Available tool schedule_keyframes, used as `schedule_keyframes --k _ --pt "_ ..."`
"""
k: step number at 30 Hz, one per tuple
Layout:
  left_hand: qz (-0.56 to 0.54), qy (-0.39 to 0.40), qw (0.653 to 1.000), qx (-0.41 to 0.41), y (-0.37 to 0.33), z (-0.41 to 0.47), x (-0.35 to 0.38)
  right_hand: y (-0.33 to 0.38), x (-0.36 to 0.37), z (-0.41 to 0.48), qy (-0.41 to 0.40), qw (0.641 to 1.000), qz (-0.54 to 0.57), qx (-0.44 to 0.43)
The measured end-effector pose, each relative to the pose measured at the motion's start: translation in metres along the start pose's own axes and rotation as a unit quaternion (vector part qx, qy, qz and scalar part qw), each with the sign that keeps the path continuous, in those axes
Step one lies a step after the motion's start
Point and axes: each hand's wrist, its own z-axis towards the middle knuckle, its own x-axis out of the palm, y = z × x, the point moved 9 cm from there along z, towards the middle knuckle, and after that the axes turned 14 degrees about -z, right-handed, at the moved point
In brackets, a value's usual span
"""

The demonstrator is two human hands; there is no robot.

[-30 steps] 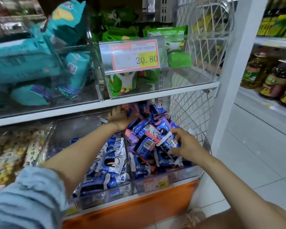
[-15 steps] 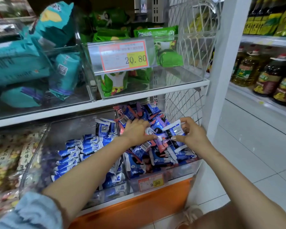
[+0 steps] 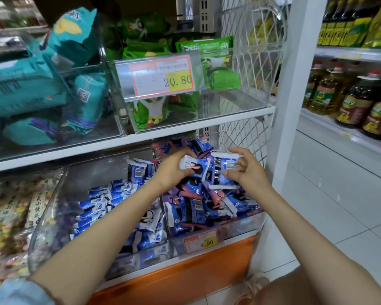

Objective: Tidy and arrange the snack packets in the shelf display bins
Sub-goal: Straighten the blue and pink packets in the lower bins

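A shopper's left hand (image 3: 172, 170) and right hand (image 3: 248, 170) each grip blue snack packets (image 3: 209, 169) above the lower-right bin (image 3: 240, 226); loosened fingers could spill them.

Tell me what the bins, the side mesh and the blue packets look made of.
Bins: clear rigid plastic, perhaps acrylic; glossy, see-through walls. Mesh: likely white-coated metal wire; thin crossed rods. Packets: shiny printed plastic film, by their crimped ends and wrinkles.

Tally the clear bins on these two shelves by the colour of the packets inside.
Bin of teal packets: 1
Bin of green packets: 1
Bin of blue-and-white packets: 1
Bin of blue-and-pink packets: 1
Yellowish packets, far left: container unclear, uncounted
Total: 4 bins
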Motion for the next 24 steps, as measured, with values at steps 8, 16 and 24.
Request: schedule_keyframes --k 8,16,24 --pt "-0.202 0.035 0.977 -0.052 -0.010 -0.035 0.000 0.023 0.031 0.001 0.015 0.993 0.115 -0.011" --pt "-0.181 -0.130 0.974 -0.047 0.006 -0.075 -0.058 0.031 0.044 -0.001 0.056 0.996 0.056 -0.048" --pt "-0.172 -0.209 0.956 -0.117 0.089 -0.120 -0.111 0.010 0.091 -0.028 0.251 0.944 -0.189 -0.098"
